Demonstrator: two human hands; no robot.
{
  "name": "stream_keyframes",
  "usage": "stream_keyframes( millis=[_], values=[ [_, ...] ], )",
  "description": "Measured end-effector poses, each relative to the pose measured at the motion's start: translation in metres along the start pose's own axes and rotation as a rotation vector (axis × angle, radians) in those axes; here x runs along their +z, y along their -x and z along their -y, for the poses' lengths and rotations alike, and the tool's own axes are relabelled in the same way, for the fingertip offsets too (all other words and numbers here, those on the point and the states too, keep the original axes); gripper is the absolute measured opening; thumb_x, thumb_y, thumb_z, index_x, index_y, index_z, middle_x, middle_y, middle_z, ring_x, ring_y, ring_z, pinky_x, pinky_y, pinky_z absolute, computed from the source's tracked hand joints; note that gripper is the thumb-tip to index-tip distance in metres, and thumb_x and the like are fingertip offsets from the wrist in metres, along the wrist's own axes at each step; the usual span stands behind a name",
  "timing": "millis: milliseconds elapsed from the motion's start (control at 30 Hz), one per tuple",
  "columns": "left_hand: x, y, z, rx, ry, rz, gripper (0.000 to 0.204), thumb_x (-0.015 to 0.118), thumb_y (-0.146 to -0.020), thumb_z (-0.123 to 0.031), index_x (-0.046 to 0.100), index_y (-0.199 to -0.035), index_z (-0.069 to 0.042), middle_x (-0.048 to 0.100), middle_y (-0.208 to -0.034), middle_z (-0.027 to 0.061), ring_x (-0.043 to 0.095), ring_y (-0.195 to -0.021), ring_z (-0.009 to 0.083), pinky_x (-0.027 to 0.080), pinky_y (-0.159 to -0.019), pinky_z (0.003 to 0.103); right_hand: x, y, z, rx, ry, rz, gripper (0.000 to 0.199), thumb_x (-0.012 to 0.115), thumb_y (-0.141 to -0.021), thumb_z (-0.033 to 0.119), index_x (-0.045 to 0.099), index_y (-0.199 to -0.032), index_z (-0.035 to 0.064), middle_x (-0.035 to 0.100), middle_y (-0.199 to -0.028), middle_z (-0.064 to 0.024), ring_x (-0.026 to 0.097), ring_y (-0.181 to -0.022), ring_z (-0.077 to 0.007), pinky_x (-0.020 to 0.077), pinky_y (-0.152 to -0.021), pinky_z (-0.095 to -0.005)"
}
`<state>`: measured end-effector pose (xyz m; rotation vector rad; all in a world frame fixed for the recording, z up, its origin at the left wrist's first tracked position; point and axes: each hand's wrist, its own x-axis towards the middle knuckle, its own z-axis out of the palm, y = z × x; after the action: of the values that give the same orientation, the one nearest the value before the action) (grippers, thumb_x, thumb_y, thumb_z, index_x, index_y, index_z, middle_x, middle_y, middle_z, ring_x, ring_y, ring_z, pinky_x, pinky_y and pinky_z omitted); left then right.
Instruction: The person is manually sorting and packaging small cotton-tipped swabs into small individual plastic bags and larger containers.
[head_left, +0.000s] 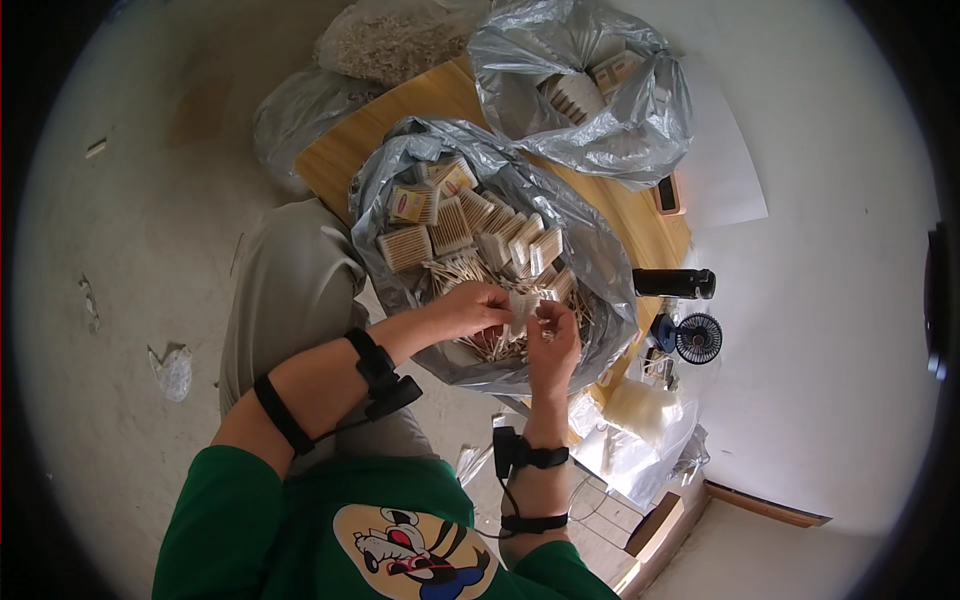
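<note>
A grey plastic bag lies open in front of me, lining a round hollow. Loose cotton swabs with wooden sticks fill its near part, and several flat packs of cotton swabs are heaped toward the far side. Over the loose swabs my left hand is closed, fingertips pinching the left side of a whitish pack of cotton swabs. My right hand grips the same pack from the right with bent fingers. The pack's lower part is partly hidden by my fingers.
A second grey bag with more packs stands at the far right on the wooden table. Clear bags sit at the far left. Along the right are a black cylinder, a small fan and a translucent plastic bundle.
</note>
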<state>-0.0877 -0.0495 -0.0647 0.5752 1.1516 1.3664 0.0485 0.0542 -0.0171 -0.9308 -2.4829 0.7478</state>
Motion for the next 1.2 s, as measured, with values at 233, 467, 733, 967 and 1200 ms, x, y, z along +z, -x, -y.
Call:
stream_keyframes(
  millis=[233,467,733,967,1200],
  values=[
    [0.007,-0.003,0.013,0.209,-0.244,-0.092,0.019,0.067,-0.082,-0.02,0.063,-0.078,-0.002,0.059,-0.065,0.0013,0.05,-0.063,0.0057,0.04,-0.056,0.025,0.011,0.021,0.024,-0.004,-0.042,0.008,0.035,0.061,-0.076,-0.004,0.053,-0.11,0.002,0.06,-0.08,-0.0079,0.061,-0.069,-0.0179,0.0487,-0.062,-0.028],
    [0.01,-0.003,0.015,0.4,-0.35,-0.074,0.018,0.07,-0.078,-0.018,0.063,-0.08,-0.002,0.06,-0.067,0.008,0.058,-0.064,0.0181,0.044,-0.059,0.031,0.001,0.023,0.023,0.003,-0.018,0.061,0.036,0.059,-0.077,-0.005,0.051,-0.112,0.0023,0.061,-0.083,-0.0093,0.063,-0.07,-0.0182,0.05,-0.063,-0.0286],
    [0.009,-0.002,0.016,0.562,-0.563,-0.11,0.014,0.07,-0.077,-0.015,0.062,-0.079,-0.003,0.057,-0.071,0.0102,0.057,-0.07,0.0284,0.043,-0.061,0.036,-0.001,0.022,0.023,-0.029,-0.078,0.074,0.038,0.058,-0.077,-0.005,0.048,-0.113,0.0023,0.062,-0.081,-0.0115,0.064,-0.069,-0.022,0.0502,-0.063,-0.0312],
    [0.019,0.002,0.012,0.607,-0.596,-0.166,0.012,0.068,-0.078,-0.014,0.061,-0.08,-0.004,0.057,-0.073,0.0112,0.057,-0.071,0.0306,0.044,-0.062,0.037,0.001,0.021,0.018,0.043,-0.097,0.023,0.032,0.056,-0.075,-0.006,0.046,-0.105,0.0021,0.061,-0.077,-0.0144,0.063,-0.068,-0.0292,0.0499,-0.062,-0.0356],
    [0.035,0.004,-0.003,0.548,-0.654,-0.246,0.009,0.064,-0.079,-0.008,0.059,-0.08,-0.001,0.056,-0.072,0.0129,0.057,-0.068,0.0308,0.044,-0.059,0.037,-0.008,0.017,0.011,0.061,-0.165,-0.085,0.032,0.058,-0.072,-0.006,0.046,-0.101,0.0025,0.061,-0.076,-0.0153,0.063,-0.068,-0.0317,0.0496,-0.061,-0.0375]
  ],
)
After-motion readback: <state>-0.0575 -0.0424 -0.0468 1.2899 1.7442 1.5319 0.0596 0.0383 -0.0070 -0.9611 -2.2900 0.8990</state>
